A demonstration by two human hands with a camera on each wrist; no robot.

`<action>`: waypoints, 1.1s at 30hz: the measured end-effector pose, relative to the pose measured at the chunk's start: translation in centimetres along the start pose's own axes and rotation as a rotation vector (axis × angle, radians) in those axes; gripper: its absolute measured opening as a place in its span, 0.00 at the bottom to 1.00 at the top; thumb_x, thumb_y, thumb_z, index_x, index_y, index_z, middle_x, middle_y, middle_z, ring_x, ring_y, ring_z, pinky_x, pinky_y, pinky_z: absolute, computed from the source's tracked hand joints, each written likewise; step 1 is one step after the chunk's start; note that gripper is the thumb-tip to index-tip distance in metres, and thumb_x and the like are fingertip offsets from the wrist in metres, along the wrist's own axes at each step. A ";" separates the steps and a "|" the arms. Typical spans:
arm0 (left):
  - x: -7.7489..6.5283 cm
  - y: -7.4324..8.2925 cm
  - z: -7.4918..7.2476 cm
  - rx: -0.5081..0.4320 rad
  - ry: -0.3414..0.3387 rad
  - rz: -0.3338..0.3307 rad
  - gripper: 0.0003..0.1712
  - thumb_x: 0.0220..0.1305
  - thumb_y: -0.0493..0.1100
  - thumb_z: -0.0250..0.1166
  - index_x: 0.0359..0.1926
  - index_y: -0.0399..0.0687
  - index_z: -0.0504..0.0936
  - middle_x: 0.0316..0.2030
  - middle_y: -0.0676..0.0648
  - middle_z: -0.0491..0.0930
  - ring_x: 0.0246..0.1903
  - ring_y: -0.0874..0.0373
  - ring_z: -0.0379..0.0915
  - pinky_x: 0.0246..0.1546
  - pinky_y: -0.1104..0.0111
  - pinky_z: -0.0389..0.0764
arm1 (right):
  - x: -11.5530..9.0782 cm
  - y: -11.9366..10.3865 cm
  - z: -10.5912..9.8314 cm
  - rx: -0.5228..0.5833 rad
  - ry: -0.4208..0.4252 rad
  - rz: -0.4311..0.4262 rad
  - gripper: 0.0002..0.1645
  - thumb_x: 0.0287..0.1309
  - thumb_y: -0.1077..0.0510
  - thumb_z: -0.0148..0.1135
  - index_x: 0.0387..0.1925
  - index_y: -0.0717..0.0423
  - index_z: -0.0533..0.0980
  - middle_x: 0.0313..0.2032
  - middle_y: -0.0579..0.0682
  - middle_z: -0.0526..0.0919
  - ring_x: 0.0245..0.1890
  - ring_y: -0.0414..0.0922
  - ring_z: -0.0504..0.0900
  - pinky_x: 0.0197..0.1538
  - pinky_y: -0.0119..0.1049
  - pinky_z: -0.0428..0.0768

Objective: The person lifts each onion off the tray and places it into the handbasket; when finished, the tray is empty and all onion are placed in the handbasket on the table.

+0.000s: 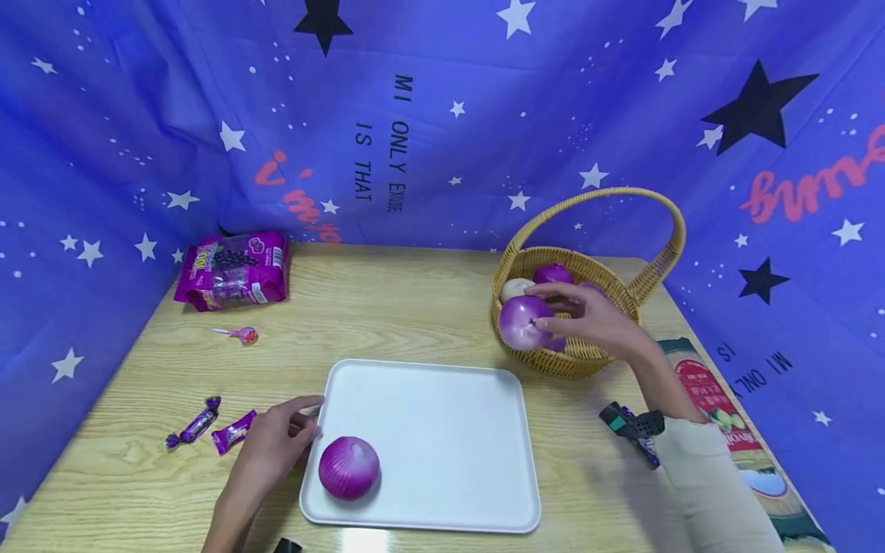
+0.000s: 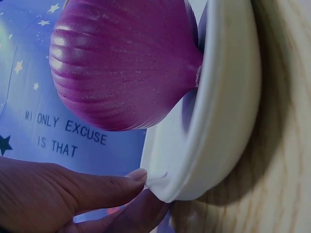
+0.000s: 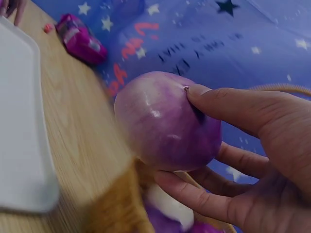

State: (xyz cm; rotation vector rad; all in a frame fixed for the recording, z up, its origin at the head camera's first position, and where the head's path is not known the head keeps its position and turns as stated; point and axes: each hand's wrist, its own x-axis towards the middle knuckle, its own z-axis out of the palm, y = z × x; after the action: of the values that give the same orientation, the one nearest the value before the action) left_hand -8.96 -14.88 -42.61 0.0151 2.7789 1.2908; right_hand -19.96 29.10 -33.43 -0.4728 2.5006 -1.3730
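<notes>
My right hand (image 1: 588, 319) holds a smooth, round purple-and-white vegetable (image 3: 165, 124) between thumb and fingers, just above the front left rim of a wicker basket (image 1: 574, 369). The thumb presses beside its small stem nub. Inside the basket sit a purple vegetable (image 1: 553, 273) and a whitish one (image 1: 515, 289), partly hidden by the hand. A ribbed purple onion (image 1: 349, 468) lies in the front left corner of a white tray (image 1: 442, 430). At the tray's left edge, my left hand (image 1: 276, 438) pinches the rim between thumb and finger, as the left wrist view shows.
Two wrapped candies (image 1: 197, 426) and a lollipop (image 1: 245, 335) lie on the left, with a purple candy bag (image 1: 235, 273) behind them. On the right, a printed bag (image 1: 712, 399) lies along the table edge. Blue star-patterned cloth (image 1: 429, 153) hangs behind and at both sides.
</notes>
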 end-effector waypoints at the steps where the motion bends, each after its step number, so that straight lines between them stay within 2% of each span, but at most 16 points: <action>1: 0.0 0.0 0.0 -0.003 0.000 0.005 0.21 0.50 0.33 0.63 0.49 0.44 0.76 0.26 0.46 0.79 0.23 0.61 0.73 0.18 0.73 0.73 | -0.2 0.4 -0.5 -0.004 0.004 0.009 0.28 0.49 0.50 0.62 0.54 0.41 0.68 0.54 0.48 0.66 0.52 0.49 0.69 0.46 0.42 0.74; 8: 0.0 0.0 0.2 -0.012 -0.002 -0.009 0.21 0.50 0.33 0.63 0.48 0.44 0.76 0.26 0.46 0.79 0.22 0.62 0.73 0.17 0.73 0.73 | -1.7 3.0 -3.6 0.015 0.026 0.091 0.29 0.50 0.51 0.61 0.56 0.44 0.66 0.53 0.50 0.65 0.49 0.51 0.72 0.41 0.44 0.77; 12: 0.1 -0.1 0.2 0.003 0.001 -0.004 0.21 0.50 0.33 0.63 0.48 0.44 0.76 0.26 0.47 0.79 0.21 0.62 0.72 0.17 0.73 0.73 | -2.3 4.3 -4.6 -0.005 0.025 0.134 0.30 0.51 0.50 0.60 0.57 0.41 0.65 0.54 0.49 0.65 0.46 0.50 0.74 0.38 0.45 0.77; 16: 0.1 -0.1 0.2 -0.003 -0.003 -0.006 0.21 0.50 0.33 0.63 0.48 0.44 0.76 0.26 0.46 0.79 0.22 0.62 0.73 0.18 0.73 0.73 | -2.7 5.1 -5.4 -0.003 0.005 0.144 0.32 0.52 0.52 0.60 0.59 0.44 0.62 0.55 0.51 0.64 0.46 0.52 0.73 0.38 0.44 0.78; 26: 0.3 0.0 0.3 0.013 0.005 -0.002 0.21 0.49 0.34 0.63 0.48 0.46 0.77 0.26 0.47 0.79 0.23 0.62 0.73 0.21 0.72 0.73 | -2.9 5.3 -6.4 -0.108 -0.071 0.107 0.31 0.54 0.54 0.57 0.60 0.52 0.62 0.56 0.58 0.63 0.49 0.56 0.69 0.42 0.46 0.75; 33: 0.4 0.1 0.3 0.010 -0.001 -0.013 0.21 0.50 0.34 0.63 0.49 0.47 0.76 0.26 0.48 0.79 0.24 0.62 0.73 0.20 0.72 0.73 | -2.8 5.6 -6.4 -0.153 -0.091 0.159 0.31 0.53 0.52 0.58 0.59 0.48 0.63 0.58 0.56 0.63 0.51 0.56 0.68 0.45 0.45 0.74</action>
State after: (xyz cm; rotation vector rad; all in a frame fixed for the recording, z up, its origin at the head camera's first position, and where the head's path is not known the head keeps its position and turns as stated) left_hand -9.35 -14.54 -42.78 -0.0016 2.7803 1.2732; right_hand -20.68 37.94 -34.70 -0.3484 2.5186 -1.0831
